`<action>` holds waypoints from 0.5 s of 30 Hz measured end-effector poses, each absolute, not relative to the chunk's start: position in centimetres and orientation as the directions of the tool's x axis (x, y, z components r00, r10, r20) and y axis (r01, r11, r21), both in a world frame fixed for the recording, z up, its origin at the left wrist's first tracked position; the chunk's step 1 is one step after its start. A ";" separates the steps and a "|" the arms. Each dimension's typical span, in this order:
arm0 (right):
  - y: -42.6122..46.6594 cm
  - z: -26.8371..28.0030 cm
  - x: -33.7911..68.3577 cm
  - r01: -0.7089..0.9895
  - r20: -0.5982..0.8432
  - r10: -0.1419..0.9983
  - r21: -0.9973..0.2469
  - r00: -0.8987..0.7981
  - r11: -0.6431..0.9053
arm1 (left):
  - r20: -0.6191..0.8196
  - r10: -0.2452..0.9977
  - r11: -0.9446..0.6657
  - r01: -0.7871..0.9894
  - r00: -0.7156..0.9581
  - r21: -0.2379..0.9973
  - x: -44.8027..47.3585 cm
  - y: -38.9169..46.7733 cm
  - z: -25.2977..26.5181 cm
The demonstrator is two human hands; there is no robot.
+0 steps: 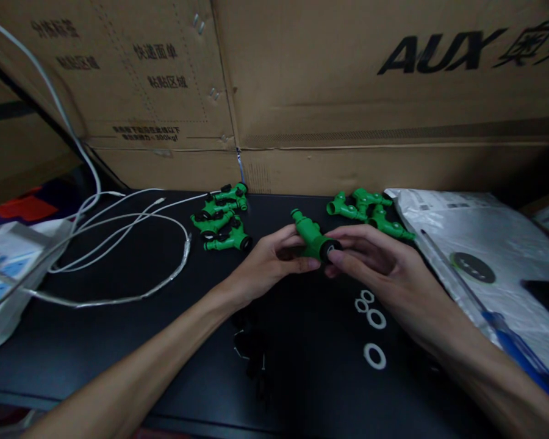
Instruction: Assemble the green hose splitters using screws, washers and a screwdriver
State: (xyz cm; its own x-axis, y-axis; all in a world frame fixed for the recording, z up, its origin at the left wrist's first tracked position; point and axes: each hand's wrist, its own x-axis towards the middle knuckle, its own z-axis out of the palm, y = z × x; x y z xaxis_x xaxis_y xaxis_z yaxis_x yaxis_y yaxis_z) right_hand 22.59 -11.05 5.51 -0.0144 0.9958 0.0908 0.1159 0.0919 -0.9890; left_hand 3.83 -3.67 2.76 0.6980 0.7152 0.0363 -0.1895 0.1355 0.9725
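Observation:
Both hands hold a green plastic hose fitting (308, 233) above the dark tabletop, its narrow ribbed end pointing away and to the left. My left hand (279, 256) is closed around its body, thumb along the near side. At the near right end sits a black collar (328, 249) with something pale inside it. My right hand (375, 259) is closed on this collar, thumb against its open face and fingers behind. White ring washers (376, 319) lie on the table below my right hand. Small black parts (251, 347), hard to make out, lie nearer to me.
Green fittings with black parts (222, 222) lie back left; plain green fittings (370, 210) lie back right. A cardboard box (302, 91) stands behind. White cables (119, 225) and a power strip (9, 262) are left. A blue-handled screwdriver (507, 335) rests on a plastic package (439, 225).

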 end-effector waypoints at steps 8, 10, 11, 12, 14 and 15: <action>-11.1 5.3 22.8 0.148 0.052 0.996 -0.987 -0.078 0.063 | 0.047 0.696 0.096 -0.158 0.716 0.983 3.9 -3.4 2.2; -11.0 5.3 22.8 0.145 0.055 0.995 -0.987 -0.086 0.068 | 0.049 0.694 0.085 -0.150 0.718 0.985 3.9 -3.3 2.2; -11.0 5.2 22.8 0.141 0.056 0.995 -0.988 -0.088 0.068 | 0.045 0.695 0.083 -0.142 0.718 0.986 3.9 -3.4 2.2; -11.0 5.2 22.8 0.135 0.054 0.995 -0.989 -0.088 0.066 | 0.040 0.697 0.080 -0.134 0.716 0.988 3.9 -3.4 2.3; -11.0 5.2 22.8 0.126 0.052 0.995 -0.990 -0.084 0.063 | 0.032 0.701 0.073 -0.117 0.712 0.990 3.9 -3.4 2.3; -11.0 5.1 22.8 0.124 0.052 0.995 -0.990 -0.082 0.062 | 0.032 0.702 0.066 -0.110 0.711 0.992 4.0 -3.4 2.4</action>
